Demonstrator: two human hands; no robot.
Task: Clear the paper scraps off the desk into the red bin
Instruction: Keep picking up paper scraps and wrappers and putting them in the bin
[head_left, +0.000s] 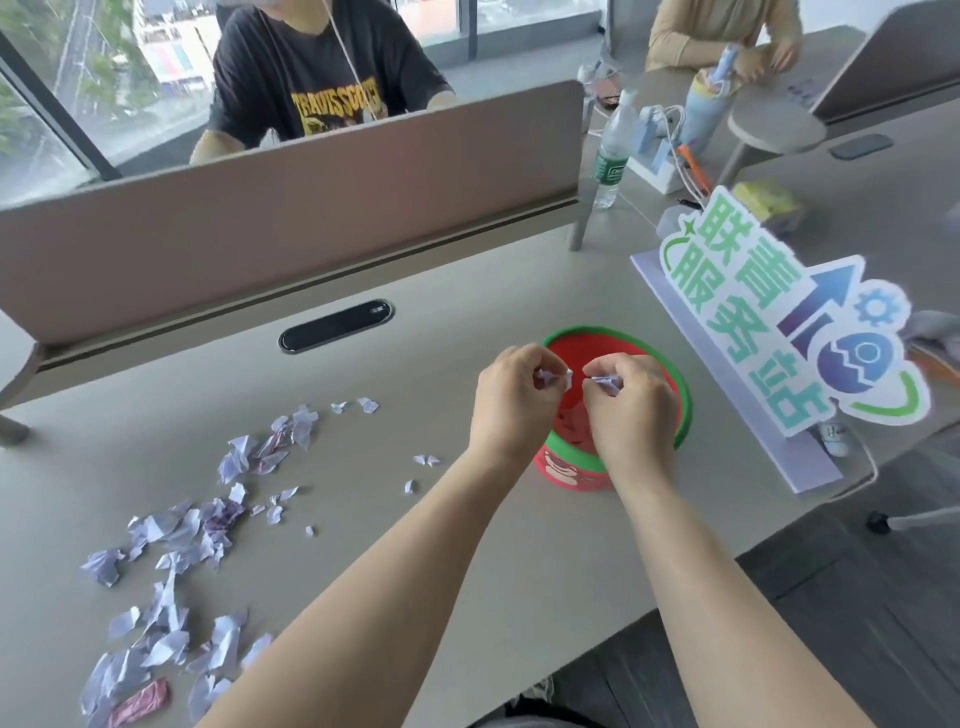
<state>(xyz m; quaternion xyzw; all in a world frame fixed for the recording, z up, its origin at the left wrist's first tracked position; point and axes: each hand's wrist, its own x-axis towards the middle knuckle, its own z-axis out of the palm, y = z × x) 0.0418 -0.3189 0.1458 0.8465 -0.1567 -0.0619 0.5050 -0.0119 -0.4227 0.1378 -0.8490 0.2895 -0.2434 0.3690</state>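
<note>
Paper scraps (171, 540) are shown strewn over the left part of the desk (415, 519), well apart from the red bin (670, 379), whose green rim stands at the right beside a cut-out sign (789, 332). Both hands are held over the bin mouth: a small crumpled scrap (551, 375) is pinched in the curled fingers of the left hand (511, 400), and another scrap (605, 383) is pinched in the right hand (631, 410). The step in hand is judged to be the release. It is best done with the fingers opened while the hands are kept inside the rim, so that light pieces are not carried over the edge. Scraps clinging to the fingers should be rubbed off above the opening. Most of the pile is not yet cleared; larger handfuls, gathered together, are advised.
</note>
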